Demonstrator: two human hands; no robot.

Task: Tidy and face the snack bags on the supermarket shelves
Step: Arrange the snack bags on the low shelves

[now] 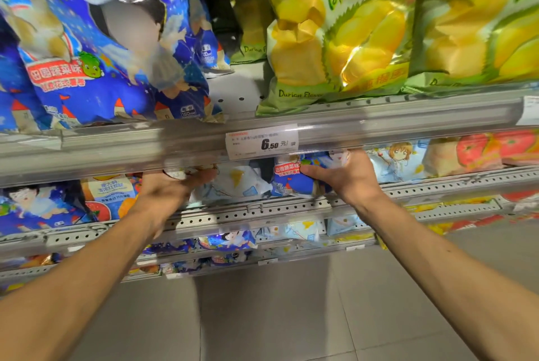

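Both hands reach into the second shelf, under the grey price rail (pixel 379 124). My right hand (pixel 347 177) grips a small blue snack bag (pixel 294 182) with a red label, thumb across its front. My left hand (pixel 172 185) reaches in beside a pale blue-and-white bag (pixel 236 185), its fingers lying against bags partly hidden by the rail; whether it holds one is unclear. On the top shelf stand large blue bags (pixel 110 48) at left and yellow-green durian chip bags (pixel 344 34) at right.
A price tag reading 6.50 (pixel 262 142) hangs on the rail above my hands. More bags fill the second shelf: blue and orange ones (pixel 87 200) at left, red tomato ones (pixel 481 150) at right. Lower shelves (pixel 233 244) hold more bags above a grey tiled floor (pixel 277 317).
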